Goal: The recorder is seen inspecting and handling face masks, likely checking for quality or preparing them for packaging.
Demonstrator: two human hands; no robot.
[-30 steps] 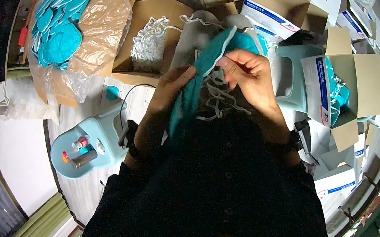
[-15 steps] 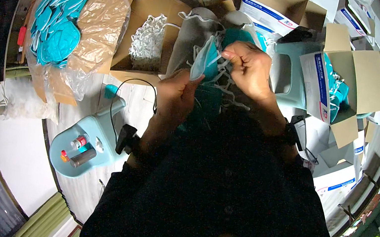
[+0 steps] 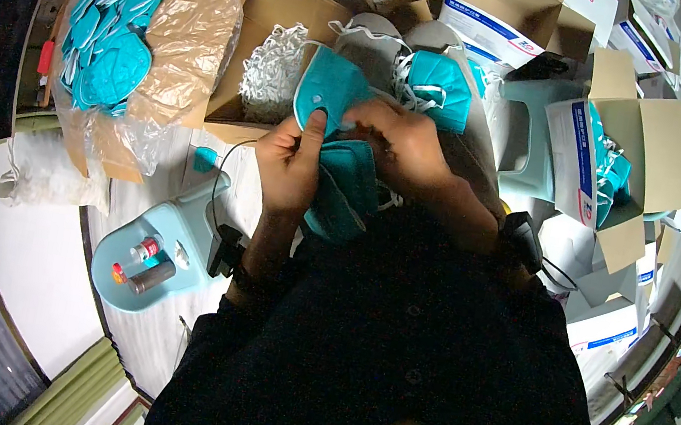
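Observation:
A teal face mask (image 3: 331, 80) is held up in front of me, its outer side showing, with a small pale spot near its lower left. My left hand (image 3: 290, 164) grips its lower edge, thumb pressed on the front. At the right edge of the mask, the bent fingers of my right hand (image 3: 410, 148) pinch it; their tips are partly hidden. Below my hands, another teal mask (image 3: 343, 186) lies on my lap. Just beyond my right hand sits a pile of teal masks with white straps (image 3: 440, 90) on a grey cloth surface.
On the left, a plastic bag (image 3: 197, 17) holds many teal masks. A carton of white straps (image 3: 272, 75) stands beside it. To the right are a pale blue stool (image 3: 536, 146) and an open box (image 3: 570, 156) of masks. Another stool (image 3: 113, 251) carries bottles at lower left.
The mask has turned from edge-on to face-on and moved left. My left hand has shifted slightly left; my right hand has come down and left, from a strap to the mask's edge.

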